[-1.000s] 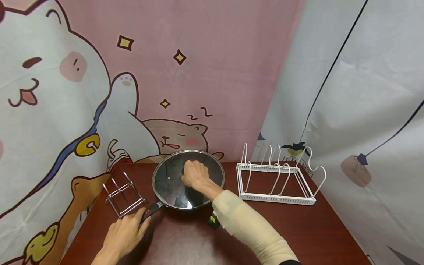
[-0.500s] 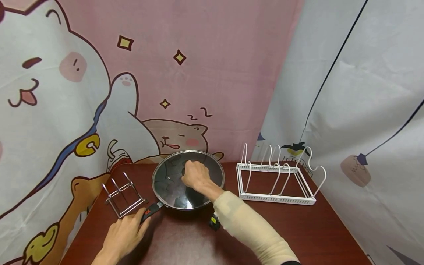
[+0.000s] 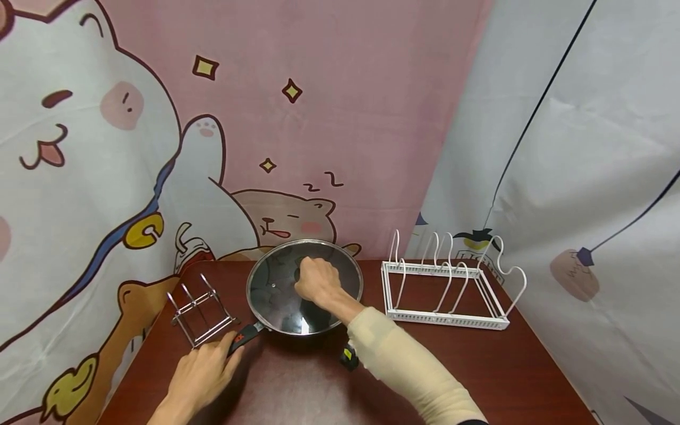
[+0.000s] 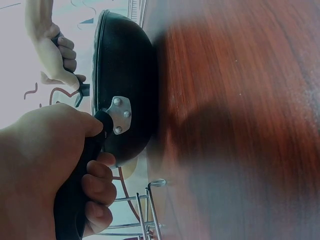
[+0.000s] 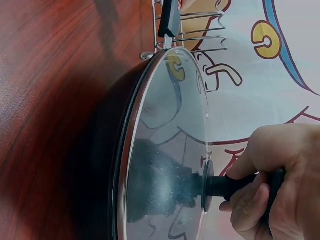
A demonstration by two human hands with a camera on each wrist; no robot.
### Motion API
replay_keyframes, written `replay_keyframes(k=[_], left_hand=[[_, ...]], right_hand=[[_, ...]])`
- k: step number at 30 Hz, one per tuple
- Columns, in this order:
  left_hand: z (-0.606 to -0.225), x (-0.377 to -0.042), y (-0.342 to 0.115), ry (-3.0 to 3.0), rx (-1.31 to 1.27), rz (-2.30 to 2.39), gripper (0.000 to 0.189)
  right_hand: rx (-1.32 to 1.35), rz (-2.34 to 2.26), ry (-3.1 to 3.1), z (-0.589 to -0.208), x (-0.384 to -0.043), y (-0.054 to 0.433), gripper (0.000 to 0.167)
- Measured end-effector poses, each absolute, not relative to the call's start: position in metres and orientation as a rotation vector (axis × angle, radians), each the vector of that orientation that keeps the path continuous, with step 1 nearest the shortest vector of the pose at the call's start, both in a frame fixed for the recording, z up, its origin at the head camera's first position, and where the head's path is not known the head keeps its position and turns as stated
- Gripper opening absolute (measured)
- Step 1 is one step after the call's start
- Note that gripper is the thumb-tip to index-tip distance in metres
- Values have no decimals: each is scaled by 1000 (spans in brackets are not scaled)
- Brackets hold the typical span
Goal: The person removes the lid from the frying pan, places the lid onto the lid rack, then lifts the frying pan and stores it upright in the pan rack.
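A black wok (image 4: 130,55) sits on the dark red-brown table, covered by a glass lid (image 3: 276,304) with a metal rim. My left hand (image 3: 204,366) grips the wok's black long handle (image 4: 75,200), fingers wrapped beneath and thumb along the top near the riveted bracket. Over the lid's centre, my right hand (image 3: 319,280) holds the black lid knob (image 5: 217,186), its fingers curled round it. In the right wrist view the lid's rim lies along the wok's edge.
Left of the wok stands a small chrome wire rack (image 3: 199,310), close to my left hand. A larger white rack (image 3: 446,319) with upright loops is at the right. Printed cloth (image 3: 372,118) hangs behind the table. A small black object with a yellow patch (image 3: 349,357) is beside my right forearm.
The head view has shifted very slightly. Both hands keep the same hold, and the wok and lid stay where they were.
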State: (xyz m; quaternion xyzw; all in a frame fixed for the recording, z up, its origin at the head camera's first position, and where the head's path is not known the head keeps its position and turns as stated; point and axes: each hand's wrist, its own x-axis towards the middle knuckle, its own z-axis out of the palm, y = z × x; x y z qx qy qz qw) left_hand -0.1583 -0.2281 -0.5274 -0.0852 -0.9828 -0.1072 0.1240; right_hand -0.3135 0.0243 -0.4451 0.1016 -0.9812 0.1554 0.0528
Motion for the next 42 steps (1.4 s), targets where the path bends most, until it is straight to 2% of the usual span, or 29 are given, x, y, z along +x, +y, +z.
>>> replay_keyframes(k=[11, 27, 42], left_hand=[[-527, -158, -229, -2876, -238, -325, 30], [-530, -156, -230, -2878, -239, -325, 29], [-529, -157, -228, -2885, -249, -328, 30]], right_hand=[[356, 504, -2949, -439, -312, 32, 29], [381, 561, -2925, -435, -300, 44, 28], [404, 616, -2900, -433, -287, 56, 36]])
